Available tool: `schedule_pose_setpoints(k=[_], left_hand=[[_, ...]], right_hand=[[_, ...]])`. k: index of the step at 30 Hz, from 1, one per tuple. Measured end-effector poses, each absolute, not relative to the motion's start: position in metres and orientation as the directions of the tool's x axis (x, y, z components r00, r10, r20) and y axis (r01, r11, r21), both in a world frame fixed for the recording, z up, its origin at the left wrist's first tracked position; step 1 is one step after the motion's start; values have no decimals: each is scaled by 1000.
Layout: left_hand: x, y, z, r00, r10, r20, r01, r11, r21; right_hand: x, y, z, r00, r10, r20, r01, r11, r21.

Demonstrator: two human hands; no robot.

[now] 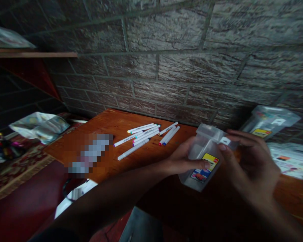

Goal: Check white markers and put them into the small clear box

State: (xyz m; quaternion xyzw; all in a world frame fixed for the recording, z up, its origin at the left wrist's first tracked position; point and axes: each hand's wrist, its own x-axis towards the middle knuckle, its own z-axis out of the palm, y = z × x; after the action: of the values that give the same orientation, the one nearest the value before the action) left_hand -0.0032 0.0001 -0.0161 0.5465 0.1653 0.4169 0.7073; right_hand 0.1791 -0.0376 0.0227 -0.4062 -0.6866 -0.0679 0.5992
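A clear plastic marker case (192,178) with a yellow and blue label is held tilted above the right part of the wooden table. My left hand (183,158) wraps round its body from the left, thumb across the label. At the lid end, my right hand (256,164) has its thumb and fingers on the white clasp (225,140). No markers can be made out inside the case. On the tabletop to the left lie several white markers (146,132) with coloured ends, loosely bunched.
A second clear case (275,117) with coloured contents stands by the wall at right, near a clear box (293,158) of coloured items. The brick wall (141,70) borders the table's (101,122) back. A crumpled plastic bag (40,126) lies left, below a wooden shelf (35,54).
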Motion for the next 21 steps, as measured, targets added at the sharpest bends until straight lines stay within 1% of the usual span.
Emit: schedule_pose_setpoints(k=[7,11,14,21], left_hand=[[-3,-3,-16,618,761,199,-396,82,915],[-4,-5,-17,587,785,200,-405,71,912],[-4,-6,-17,604,776,179,-399,100,912],[-3,-5,-19,598,780,182,-376,72,924]], right_hand=[[184,-33,16,15,486,874,603,693,-396],[184,-32,15,-25,506,862,585,707,-398],[184,-32,15,-42,517,855,578,711,-402],[184,-33,17,-74,538,840,566,716,-409]])
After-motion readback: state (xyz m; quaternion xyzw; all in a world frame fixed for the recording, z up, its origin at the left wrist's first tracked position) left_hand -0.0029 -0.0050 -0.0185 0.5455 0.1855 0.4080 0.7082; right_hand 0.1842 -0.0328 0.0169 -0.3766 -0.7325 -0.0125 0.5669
